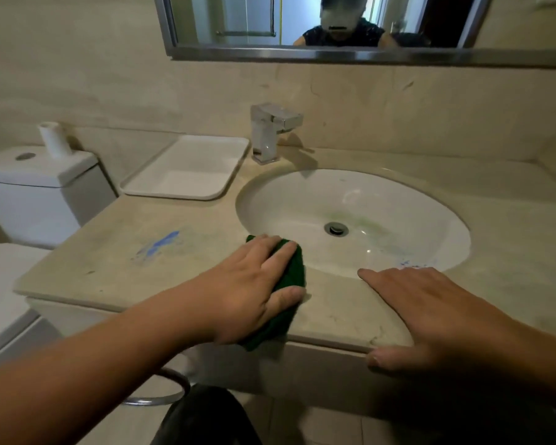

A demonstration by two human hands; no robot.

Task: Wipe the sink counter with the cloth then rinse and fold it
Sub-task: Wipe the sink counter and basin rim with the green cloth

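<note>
A dark green cloth [293, 269] lies on the beige stone counter [116, 252], at the front strip beside the sink's left rim. My left hand [251, 284] presses flat on it, fingers over the top and thumb against its near side; part of the cloth hangs over the counter's front edge. My right hand [430, 313] rests on the front edge to the right, fingers spread and empty, thumb hooked over the edge. The white oval sink [414, 220] has faint green and blue marks inside. A blue smear [161, 244] marks the counter on the left.
A chrome faucet [270, 131] stands behind the sink. A white tray [187, 168] sits at the back left of the counter. A toilet tank [36, 184] carrying a white roll [53, 139] stands further left. A mirror [318, 24] hangs above.
</note>
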